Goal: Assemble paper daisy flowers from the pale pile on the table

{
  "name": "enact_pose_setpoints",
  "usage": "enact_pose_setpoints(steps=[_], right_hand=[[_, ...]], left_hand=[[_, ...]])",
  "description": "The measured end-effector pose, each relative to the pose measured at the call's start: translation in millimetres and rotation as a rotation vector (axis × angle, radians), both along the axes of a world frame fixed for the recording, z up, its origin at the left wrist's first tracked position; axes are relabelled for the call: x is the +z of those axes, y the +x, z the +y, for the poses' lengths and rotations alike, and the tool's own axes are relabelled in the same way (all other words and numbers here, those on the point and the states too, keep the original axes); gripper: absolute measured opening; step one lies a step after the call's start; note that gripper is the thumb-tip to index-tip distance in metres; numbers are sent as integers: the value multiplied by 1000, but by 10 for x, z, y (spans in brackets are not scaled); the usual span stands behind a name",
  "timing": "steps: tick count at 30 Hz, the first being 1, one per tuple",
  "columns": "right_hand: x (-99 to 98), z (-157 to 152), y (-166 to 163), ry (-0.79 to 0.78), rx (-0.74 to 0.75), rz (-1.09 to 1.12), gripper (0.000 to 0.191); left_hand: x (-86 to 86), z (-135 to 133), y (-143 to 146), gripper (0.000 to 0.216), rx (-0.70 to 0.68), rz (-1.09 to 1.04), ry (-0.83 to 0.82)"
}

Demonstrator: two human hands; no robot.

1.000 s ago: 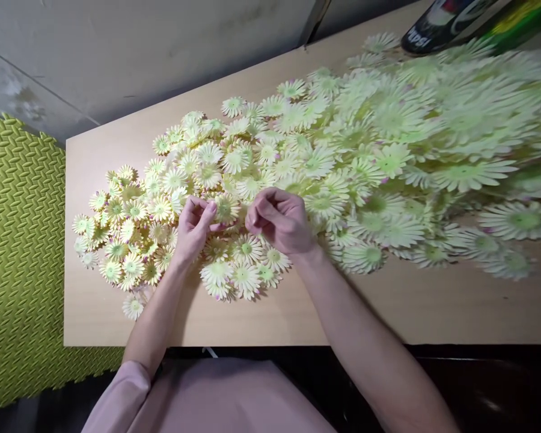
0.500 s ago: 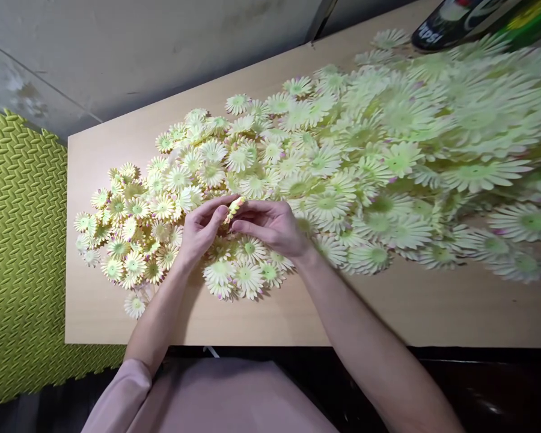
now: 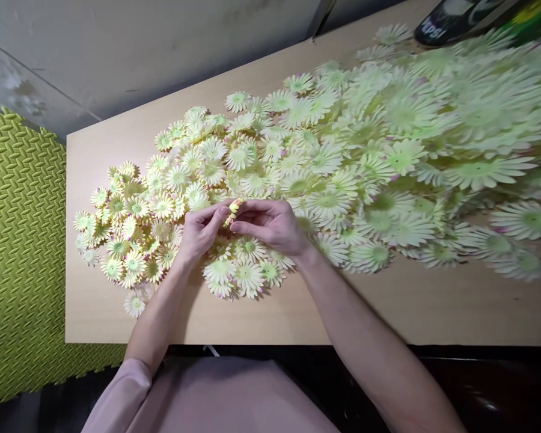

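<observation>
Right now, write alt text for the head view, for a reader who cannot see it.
The left hand and right hand pinch one small yellow flower between their fingertips above a wooden table. A wide heap of pale daisy-like flowers covers the table around them; a green textured mat lies at left.

Your pale wooden desk (image 3: 433, 307) runs across the view, its near edge towards you and bare along that side. To your left, a green foam mat (image 3: 22, 252) with a woven pattern lies against the desk's end. Beyond both is grey concrete (image 3: 139, 48), stained and crossed by a thin seam. At the far right corner lies a dark bottle (image 3: 455, 21) with white lettering, a blurred green-and-yellow object (image 3: 529, 12) just beside it.
</observation>
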State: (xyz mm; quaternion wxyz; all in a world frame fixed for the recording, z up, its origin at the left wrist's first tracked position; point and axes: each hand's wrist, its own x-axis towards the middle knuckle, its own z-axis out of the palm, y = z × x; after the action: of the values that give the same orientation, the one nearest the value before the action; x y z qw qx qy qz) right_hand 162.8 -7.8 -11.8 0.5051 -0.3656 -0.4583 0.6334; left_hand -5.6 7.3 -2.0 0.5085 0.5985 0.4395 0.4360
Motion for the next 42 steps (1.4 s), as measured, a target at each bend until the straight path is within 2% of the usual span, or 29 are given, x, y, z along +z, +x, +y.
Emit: enact_pose_setpoints(steps=[11,42], right_hand=[[27,13,-35,-9,-27,-26,33],[-3,9,-33,-5,-76,-33,29]], left_hand=[[-45,13,7,42,42,10,20],[-56,12,10,44,69,12,-17]])
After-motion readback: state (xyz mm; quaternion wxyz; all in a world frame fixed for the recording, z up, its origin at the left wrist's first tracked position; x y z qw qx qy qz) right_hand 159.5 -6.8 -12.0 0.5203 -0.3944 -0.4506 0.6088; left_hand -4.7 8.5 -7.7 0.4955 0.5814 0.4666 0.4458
